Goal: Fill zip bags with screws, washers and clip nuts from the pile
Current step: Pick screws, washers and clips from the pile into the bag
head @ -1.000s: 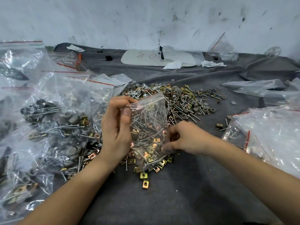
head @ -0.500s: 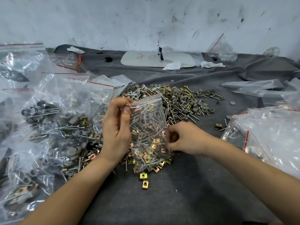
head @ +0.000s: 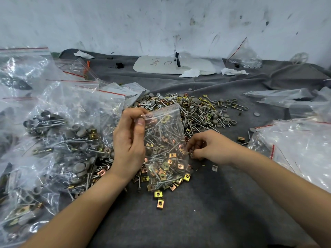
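Note:
My left hand [head: 129, 140] pinches the top left corner of a small clear zip bag [head: 165, 140] and holds it upright over the pile. Through the bag I see screws and gold clip nuts. Behind and under it spreads the pile [head: 195, 113] of screws, grey washers and clip nuts on grey cloth. My right hand [head: 207, 149] sits just right of the bag's lower edge, fingers curled down onto small parts in the pile; what they pinch is hidden. Two loose clip nuts [head: 158, 198] lie nearest me.
Filled zip bags [head: 59, 140] are heaped at the left. More clear bags [head: 300, 145] lie at the right. A white board [head: 172, 66], tissue scraps and another bag [head: 245, 56] sit at the back by the wall. Grey cloth [head: 206, 212] covers the table.
My right hand has let go of the bag's lower right edge and moved slightly right, onto the pile. The left hand still holds the bag, which hangs a little straighter.

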Motion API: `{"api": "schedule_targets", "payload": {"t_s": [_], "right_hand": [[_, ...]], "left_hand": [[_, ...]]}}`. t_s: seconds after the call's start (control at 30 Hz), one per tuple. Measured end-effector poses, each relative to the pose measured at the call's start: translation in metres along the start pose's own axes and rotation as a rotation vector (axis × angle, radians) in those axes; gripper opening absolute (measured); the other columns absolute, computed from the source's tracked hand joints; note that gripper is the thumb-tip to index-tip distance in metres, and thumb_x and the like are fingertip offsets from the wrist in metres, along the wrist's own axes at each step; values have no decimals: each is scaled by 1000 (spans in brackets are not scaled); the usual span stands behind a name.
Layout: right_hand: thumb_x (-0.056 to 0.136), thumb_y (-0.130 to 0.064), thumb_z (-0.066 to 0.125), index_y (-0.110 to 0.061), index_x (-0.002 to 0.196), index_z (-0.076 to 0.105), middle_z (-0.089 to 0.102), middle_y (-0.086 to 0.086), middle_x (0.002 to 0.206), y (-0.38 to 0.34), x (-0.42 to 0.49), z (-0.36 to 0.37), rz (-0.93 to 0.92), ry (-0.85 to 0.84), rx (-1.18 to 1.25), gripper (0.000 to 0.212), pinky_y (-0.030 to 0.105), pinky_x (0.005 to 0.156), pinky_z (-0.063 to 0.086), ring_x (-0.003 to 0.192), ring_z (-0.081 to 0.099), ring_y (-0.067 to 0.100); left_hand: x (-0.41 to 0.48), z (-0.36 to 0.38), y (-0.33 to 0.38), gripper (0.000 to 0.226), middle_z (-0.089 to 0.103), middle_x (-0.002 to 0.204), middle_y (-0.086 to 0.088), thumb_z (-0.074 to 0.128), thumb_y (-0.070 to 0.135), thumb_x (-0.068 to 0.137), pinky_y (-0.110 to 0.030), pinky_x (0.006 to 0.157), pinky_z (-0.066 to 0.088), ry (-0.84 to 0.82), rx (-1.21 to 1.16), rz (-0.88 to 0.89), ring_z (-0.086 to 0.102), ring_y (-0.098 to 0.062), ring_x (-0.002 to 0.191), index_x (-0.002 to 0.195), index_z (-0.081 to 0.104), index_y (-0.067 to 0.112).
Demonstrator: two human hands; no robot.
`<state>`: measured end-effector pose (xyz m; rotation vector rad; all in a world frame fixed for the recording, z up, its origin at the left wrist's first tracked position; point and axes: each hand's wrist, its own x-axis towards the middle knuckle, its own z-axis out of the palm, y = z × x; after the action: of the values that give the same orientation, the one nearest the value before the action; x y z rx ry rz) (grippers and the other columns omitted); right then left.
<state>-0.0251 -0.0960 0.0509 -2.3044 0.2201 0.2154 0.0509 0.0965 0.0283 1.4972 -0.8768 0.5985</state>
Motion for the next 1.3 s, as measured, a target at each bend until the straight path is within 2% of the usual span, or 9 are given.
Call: {"api": "schedule_targets", "payload": {"t_s": [0.23,0.4,0.53,0.77,0.9,1.03,1.1,1.17,1.3], "right_hand": [[85,1,64,-14,81,61,63,6,84,-1,0,0,-29,21,177,17,23,64,54,68,61,13],[88,0,60,-9,96,60,65,11,85,-5,-2,-1,-42,77,321,12,25,67,53,74,61,18],[93,3,51,0,102,62,63,8,80,-11,-1,-4,-99,148,405,14,15,61,51,68,57,10],[96,1,47,-13,86,57,56,1,69,-14,-1,-2,-68,239,687,19,20,48,46,52,57,7],[91,-2,58,-16,88,59,63,1,72,-18,-3,0,-74,327,590,14,21,51,46,55,57,8],[83,-8,68,-21,84,62,72,0,81,-37,-16,-7,-306,587,541,15,20,70,53,78,67,9],[82,-10,69,-24,84,61,72,1,84,-54,-24,-8,-460,652,501,16,22,76,53,84,68,11],[82,-11,71,-25,84,60,70,-2,84,-67,-29,-4,-563,673,408,18,23,78,53,86,68,12],[81,-14,72,-23,86,64,61,-15,85,-73,-32,6,-562,611,122,12,25,85,46,96,57,12]], "left_hand": [[0,-1,3,13,50,92,9,37,13,96,-25,70,43,-11,10,-9,51,-22,79,103,48,14],[0,1,4,16,50,94,4,37,1,95,-8,77,44,-36,-10,18,55,10,91,105,50,3],[0,2,3,18,50,95,2,36,-14,94,-5,80,44,-47,-14,18,57,13,95,105,48,-6],[0,3,4,16,50,96,6,37,-12,94,-5,80,43,-35,15,43,55,16,96,104,49,-8],[-1,2,4,18,56,101,23,37,-3,95,-6,78,43,-37,-2,62,57,15,96,104,50,4],[-1,2,6,14,54,100,6,38,3,95,-11,77,43,-92,-16,100,55,8,90,99,49,10],[0,1,6,12,56,99,-1,39,8,95,-21,79,45,-140,-7,141,58,-7,93,99,49,11],[0,-1,6,12,59,99,-8,38,13,99,-33,79,48,-194,-7,195,59,-22,94,99,50,11],[-3,-1,7,21,58,104,-6,35,23,104,-34,80,49,-230,-22,230,61,-23,95,101,51,10]]}}
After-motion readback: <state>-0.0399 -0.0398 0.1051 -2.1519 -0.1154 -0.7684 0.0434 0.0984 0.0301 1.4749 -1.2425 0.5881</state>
